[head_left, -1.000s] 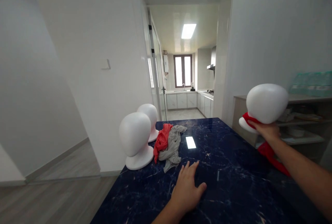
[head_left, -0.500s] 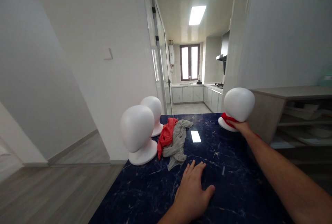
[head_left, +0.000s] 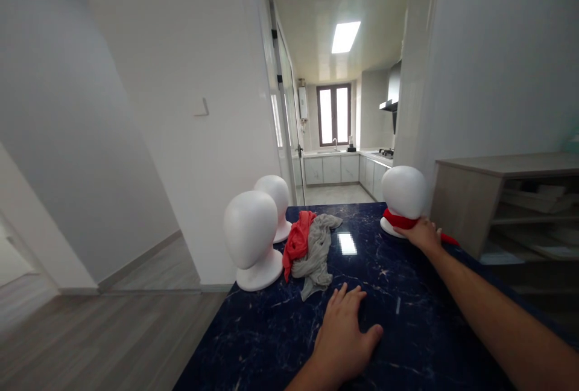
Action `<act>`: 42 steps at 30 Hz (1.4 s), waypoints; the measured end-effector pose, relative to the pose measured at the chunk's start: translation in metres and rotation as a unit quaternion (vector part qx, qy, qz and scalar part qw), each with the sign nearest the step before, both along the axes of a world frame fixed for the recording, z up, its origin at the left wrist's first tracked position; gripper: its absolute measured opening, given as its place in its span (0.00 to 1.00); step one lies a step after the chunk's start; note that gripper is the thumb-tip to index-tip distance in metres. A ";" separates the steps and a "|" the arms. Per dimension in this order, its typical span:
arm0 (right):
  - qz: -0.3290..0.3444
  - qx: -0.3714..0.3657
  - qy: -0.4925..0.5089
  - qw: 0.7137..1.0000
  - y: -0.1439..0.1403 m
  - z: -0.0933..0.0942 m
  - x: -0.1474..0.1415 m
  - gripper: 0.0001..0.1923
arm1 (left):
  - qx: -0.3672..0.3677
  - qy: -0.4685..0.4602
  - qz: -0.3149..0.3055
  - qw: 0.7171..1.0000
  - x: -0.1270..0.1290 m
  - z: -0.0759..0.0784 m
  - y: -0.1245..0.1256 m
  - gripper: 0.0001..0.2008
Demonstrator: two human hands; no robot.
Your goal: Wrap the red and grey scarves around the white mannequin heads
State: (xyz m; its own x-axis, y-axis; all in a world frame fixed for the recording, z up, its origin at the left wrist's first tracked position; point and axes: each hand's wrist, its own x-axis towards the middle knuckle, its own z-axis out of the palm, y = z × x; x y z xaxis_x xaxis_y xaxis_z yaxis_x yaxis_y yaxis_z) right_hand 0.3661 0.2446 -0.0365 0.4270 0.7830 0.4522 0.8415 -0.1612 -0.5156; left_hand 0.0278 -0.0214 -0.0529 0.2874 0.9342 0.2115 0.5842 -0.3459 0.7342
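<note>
At the table's far right corner, a white mannequin head (head_left: 404,189) stands upright on its round base. A red scarf (head_left: 398,219) goes round its neck, with a loose end trailing to the right. My right hand (head_left: 423,234) grips the head at that scarf-wrapped neck; some fingers are hidden. Fingers apart and holding nothing, my left hand (head_left: 346,333) rests on the dark blue marbled table (head_left: 253,343). Just beyond it lie a crumpled grey scarf (head_left: 316,258) and a coral-red scarf (head_left: 298,239), touching each other.
Two more white mannequin heads stand bare on the left, a nearer head (head_left: 251,228) partly covering a farther head (head_left: 275,192). An open-shelved cabinet (head_left: 470,198) is beside the table on the right. A doorway leads to a kitchen with white cabinets (head_left: 337,169).
The gripped mannequin head has moved left and stands straighter, my right hand moving with it. More of the red scarf's trailing end shows. The camera view has shifted slightly; my left hand stays put.
</note>
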 end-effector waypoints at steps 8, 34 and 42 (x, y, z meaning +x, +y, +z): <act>0.113 -0.144 -0.094 0.979 -0.117 -0.029 -0.054 0.49 | 0.017 0.004 0.018 1.000 0.000 -0.004 0.005 0.35; 0.196 0.012 -0.087 0.977 -0.237 -0.013 -0.098 0.07 | 0.138 -0.061 0.439 0.886 -0.215 0.032 0.065 0.47; 0.176 -0.003 -0.039 0.984 -0.236 -0.011 -0.094 0.06 | 0.171 -0.105 0.390 0.899 -0.231 0.043 0.081 0.45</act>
State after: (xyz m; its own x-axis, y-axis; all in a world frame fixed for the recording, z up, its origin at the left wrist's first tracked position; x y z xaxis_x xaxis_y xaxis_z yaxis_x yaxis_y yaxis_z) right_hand 0.2723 0.0085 -0.0472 0.0932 0.8786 0.4684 0.8830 0.1445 -0.4467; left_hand -0.2033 0.0592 -0.0096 -0.5067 0.7040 0.4976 0.6078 -0.1176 0.7853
